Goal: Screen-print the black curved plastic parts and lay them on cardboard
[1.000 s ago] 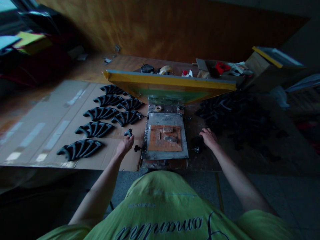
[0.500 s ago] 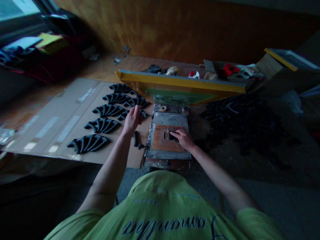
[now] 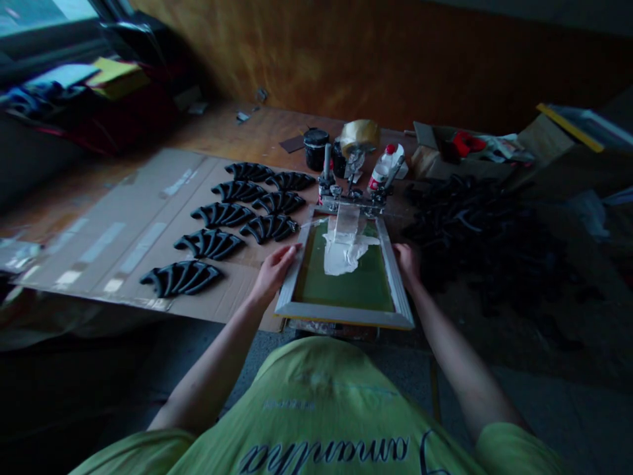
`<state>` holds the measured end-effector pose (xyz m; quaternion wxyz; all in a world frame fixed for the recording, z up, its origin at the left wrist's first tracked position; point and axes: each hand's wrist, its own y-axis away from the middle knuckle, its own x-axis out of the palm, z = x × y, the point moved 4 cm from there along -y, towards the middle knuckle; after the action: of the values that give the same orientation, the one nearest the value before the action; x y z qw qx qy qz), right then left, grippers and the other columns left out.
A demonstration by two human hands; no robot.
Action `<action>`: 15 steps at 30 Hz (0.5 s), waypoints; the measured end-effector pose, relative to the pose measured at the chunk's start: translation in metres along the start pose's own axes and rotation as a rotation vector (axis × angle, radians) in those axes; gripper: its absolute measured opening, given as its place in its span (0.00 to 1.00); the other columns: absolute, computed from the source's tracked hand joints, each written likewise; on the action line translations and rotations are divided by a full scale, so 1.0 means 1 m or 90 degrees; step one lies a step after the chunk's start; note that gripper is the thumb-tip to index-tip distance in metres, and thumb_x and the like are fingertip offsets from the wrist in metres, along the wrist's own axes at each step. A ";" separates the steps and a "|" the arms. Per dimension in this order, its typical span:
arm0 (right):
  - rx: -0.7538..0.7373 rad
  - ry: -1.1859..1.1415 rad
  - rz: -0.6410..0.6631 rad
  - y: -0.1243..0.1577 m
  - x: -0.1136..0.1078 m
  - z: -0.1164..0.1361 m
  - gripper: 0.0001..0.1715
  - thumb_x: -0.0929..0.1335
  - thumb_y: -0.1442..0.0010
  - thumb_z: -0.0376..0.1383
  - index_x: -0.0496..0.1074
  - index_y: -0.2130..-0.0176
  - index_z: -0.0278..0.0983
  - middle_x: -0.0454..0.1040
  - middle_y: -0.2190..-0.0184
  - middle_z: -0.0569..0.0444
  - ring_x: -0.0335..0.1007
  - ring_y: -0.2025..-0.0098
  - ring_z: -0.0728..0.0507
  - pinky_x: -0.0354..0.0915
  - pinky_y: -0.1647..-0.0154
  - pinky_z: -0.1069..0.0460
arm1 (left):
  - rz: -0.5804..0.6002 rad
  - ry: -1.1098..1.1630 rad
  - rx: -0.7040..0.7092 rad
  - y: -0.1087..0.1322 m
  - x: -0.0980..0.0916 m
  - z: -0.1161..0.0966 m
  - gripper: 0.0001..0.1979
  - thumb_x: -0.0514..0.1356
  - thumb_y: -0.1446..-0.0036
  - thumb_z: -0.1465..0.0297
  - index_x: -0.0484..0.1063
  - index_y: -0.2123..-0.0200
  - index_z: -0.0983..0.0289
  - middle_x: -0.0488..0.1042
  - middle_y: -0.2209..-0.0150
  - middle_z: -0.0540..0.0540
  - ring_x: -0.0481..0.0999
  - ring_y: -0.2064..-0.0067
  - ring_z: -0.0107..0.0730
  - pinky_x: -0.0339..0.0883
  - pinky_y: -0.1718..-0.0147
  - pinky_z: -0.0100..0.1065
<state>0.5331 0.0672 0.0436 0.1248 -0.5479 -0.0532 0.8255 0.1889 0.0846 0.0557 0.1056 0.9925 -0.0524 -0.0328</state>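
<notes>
My left hand [image 3: 273,274] and right hand [image 3: 406,262] grip the two sides of a screen frame [image 3: 343,315] at lower center, white ink [image 3: 343,254] on its green mesh. Left of it, black curved pieces [image 3: 180,277] lie in rows on cardboard [image 3: 237,303]; a metal clamp [image 3: 353,200] stands beyond.

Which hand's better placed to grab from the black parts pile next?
Probably the right hand: it's on the right edge of the screen frame, right beside the black parts pile. The left hand is on the frame's opposite edge, so it would have to cross the screen.
</notes>
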 end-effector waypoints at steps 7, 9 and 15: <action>-0.198 0.036 0.041 -0.042 0.011 0.082 0.29 0.74 0.43 0.37 0.68 0.44 0.34 0.67 0.44 0.40 0.62 0.42 0.34 0.62 0.43 0.42 | -0.004 -0.077 -0.085 -0.016 0.008 0.089 0.37 0.64 0.48 0.55 0.65 0.37 0.62 0.70 0.76 0.46 0.66 0.78 0.24 0.55 0.80 0.25; -0.225 0.081 0.117 -0.037 0.025 0.099 0.17 0.73 0.42 0.37 0.72 0.53 0.35 0.72 0.52 0.42 0.64 0.47 0.35 0.62 0.47 0.43 | -0.001 -0.083 -0.093 -0.020 0.007 0.095 0.35 0.64 0.48 0.55 0.67 0.38 0.62 0.72 0.75 0.48 0.67 0.77 0.25 0.56 0.80 0.25; -0.387 0.091 0.211 0.016 0.033 0.101 0.08 0.65 0.40 0.26 0.74 0.65 0.35 0.75 0.66 0.47 0.66 0.57 0.40 0.59 0.56 0.48 | 0.031 -0.100 -0.097 -0.024 0.004 0.103 0.35 0.61 0.46 0.50 0.68 0.40 0.62 0.74 0.71 0.50 0.72 0.74 0.29 0.59 0.78 0.26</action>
<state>0.4258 0.0653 0.0501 -0.1762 -0.6178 -0.1980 0.7403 0.1875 0.0859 -0.0503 0.1775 0.9743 -0.0820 -0.1119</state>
